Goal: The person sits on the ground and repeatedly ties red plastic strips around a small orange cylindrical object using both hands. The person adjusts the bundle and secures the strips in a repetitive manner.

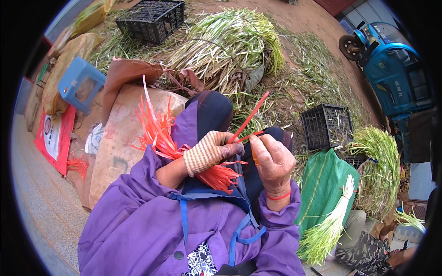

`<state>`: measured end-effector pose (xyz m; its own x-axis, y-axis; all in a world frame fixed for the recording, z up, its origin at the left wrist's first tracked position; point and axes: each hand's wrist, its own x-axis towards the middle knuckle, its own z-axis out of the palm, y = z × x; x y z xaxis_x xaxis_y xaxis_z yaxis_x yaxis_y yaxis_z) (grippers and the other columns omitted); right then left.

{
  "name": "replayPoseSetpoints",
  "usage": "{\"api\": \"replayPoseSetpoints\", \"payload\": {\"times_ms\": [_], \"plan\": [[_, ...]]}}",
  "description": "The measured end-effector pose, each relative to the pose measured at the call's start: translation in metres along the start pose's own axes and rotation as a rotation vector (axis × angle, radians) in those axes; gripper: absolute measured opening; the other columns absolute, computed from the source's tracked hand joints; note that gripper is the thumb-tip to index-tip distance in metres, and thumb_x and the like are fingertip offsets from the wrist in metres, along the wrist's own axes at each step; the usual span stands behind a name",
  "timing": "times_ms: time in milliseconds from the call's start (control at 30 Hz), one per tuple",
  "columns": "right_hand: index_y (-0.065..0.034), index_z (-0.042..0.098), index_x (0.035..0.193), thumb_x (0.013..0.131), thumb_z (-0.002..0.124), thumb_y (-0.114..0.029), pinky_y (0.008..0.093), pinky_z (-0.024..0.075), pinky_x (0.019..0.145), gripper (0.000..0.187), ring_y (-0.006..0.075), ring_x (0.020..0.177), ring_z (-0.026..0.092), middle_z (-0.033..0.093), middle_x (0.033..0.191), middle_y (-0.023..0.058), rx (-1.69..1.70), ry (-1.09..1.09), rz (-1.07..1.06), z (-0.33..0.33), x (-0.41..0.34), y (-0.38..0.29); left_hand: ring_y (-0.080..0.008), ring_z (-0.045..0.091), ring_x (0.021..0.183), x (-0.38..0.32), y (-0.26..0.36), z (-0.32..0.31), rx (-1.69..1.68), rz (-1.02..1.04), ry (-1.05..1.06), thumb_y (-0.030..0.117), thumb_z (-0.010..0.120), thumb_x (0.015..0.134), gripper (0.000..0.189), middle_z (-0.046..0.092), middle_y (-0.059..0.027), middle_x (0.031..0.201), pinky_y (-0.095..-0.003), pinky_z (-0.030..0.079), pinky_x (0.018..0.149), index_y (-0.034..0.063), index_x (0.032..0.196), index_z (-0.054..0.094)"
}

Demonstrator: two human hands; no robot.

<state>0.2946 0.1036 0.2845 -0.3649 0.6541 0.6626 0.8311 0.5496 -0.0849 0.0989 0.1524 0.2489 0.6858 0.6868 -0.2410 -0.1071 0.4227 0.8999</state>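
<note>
In a striped knit glove, my left hand (214, 151) pinches a red plastic strip (249, 117) that sticks up beyond the thumb. My bare right hand (274, 162) grips the short end of a red strip (253, 135) between thumb and forefinger, close to the gloved thumb. Orange material shows around one of its fingers, and a red band circles that wrist. Across my lap, under the left wrist, lies a bunch of red plastic strips (219, 177). Its other frayed end (157, 126) fans out beside my knee.
Ahead lies a large heap of leafy green stalks (228, 48). Black plastic crates (152, 20) stand beyond it and at right (326, 126). A tied bundle of pale stalks (333, 217) rests on a green woven sack (319, 183). A blue stool (81, 84) stands left; another person (367, 252) sits right.
</note>
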Motion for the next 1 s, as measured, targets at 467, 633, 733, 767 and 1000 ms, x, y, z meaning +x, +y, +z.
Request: {"api": "replayPoseSetpoints", "payload": {"times_ms": [467, 633, 733, 767, 1000], "plan": [[-0.0092, 0.066, 0.107, 0.072, 0.068, -0.005, 0.0308, 0.0521, 0.061, 0.035, 0.0195, 0.073, 0.063, 0.063, 0.108, 0.0061, -0.031, -0.033, 0.024, 0.008, 0.001, 0.001, -0.0014, 0.048, 0.066, -0.004, 0.003, -0.002, 0.021, -0.041, -0.089, 0.026, 0.065, 0.097, 0.026, 0.059, 0.0055, 0.078, -0.0196, 0.039, 0.057, 0.001, 0.103, 0.068], [-0.008, 0.064, 0.105, 0.071, 0.069, -0.005, 0.032, 0.0519, 0.061, 0.034, 0.0207, 0.072, 0.063, 0.065, 0.104, 0.0063, -0.014, -0.081, 0.075, 0.006, -0.001, 0.003, -0.0015, 0.049, 0.069, -0.005, 0.005, -0.002, 0.035, -0.032, -0.059, 0.023, 0.065, 0.097, 0.025, 0.06, 0.0055, 0.079, -0.0197, 0.041, 0.06, -0.0001, 0.104, 0.067], [-0.0074, 0.064, 0.102, 0.07, 0.071, -0.003, 0.0336, 0.0519, 0.061, 0.033, 0.0228, 0.072, 0.063, 0.066, 0.101, 0.0071, -0.052, -0.028, 0.095, 0.002, -0.003, 0.009, -0.004, 0.05, 0.069, -0.007, 0.006, -0.003, 0.093, 0.062, 0.021, 0.018, 0.063, 0.095, 0.021, 0.06, 0.0041, 0.077, -0.0214, 0.043, 0.062, 0.0, 0.104, 0.068], [-0.0075, 0.064, 0.101, 0.069, 0.071, -0.003, 0.034, 0.0519, 0.061, 0.034, 0.0234, 0.072, 0.064, 0.067, 0.1, 0.0075, -0.067, -0.01, 0.098, 0.001, -0.004, 0.012, -0.004, 0.05, 0.07, -0.009, 0.007, -0.003, 0.098, 0.069, 0.038, 0.017, 0.062, 0.096, 0.02, 0.06, 0.0037, 0.078, -0.0215, 0.043, 0.063, -0.0001, 0.105, 0.067], [-0.0071, 0.064, 0.099, 0.075, 0.073, 0.001, 0.0349, 0.0545, 0.063, 0.027, 0.0268, 0.073, 0.068, 0.069, 0.089, 0.0089, -0.098, 0.107, 0.248, 0.0, -0.011, 0.023, -0.0053, 0.054, 0.071, -0.023, 0.005, -0.007, 0.067, 0.07, 0.1, 0.018, 0.059, 0.098, 0.02, 0.059, 0.0024, 0.08, -0.0223, 0.047, 0.067, 0.0001, 0.104, 0.065]]}}
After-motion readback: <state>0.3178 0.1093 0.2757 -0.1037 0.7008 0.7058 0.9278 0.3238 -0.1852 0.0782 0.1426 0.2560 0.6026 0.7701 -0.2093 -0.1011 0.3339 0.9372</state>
